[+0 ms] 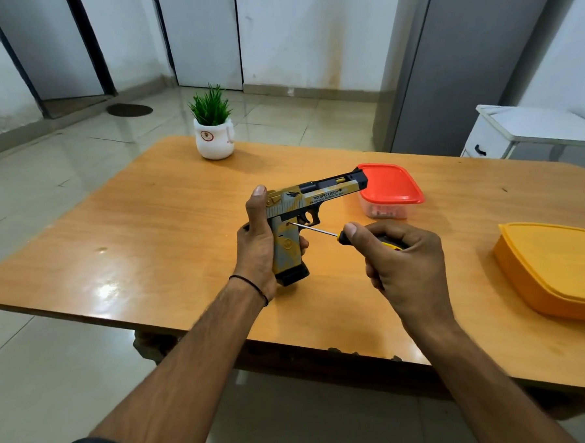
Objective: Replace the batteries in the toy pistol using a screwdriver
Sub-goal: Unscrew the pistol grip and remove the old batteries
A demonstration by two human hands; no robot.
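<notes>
My left hand (257, 247) grips the handle of a gold, grey and black toy pistol (317, 194), held upright above the wooden table (149, 228), barrel pointing right. My right hand (405, 259) grips the yellow-and-black handle of a screwdriver (313, 229). Its thin metal shaft runs left and its tip touches the top of the pistol's handle, just behind the trigger. The black base of the pistol's handle is close to the tabletop.
A clear box with a red lid (389, 185) stands behind the barrel, small items inside. A yellow lidded container (558, 268) lies at the right edge. A potted plant (213, 130) stands at the far side. A white cabinet (517, 131) is beyond.
</notes>
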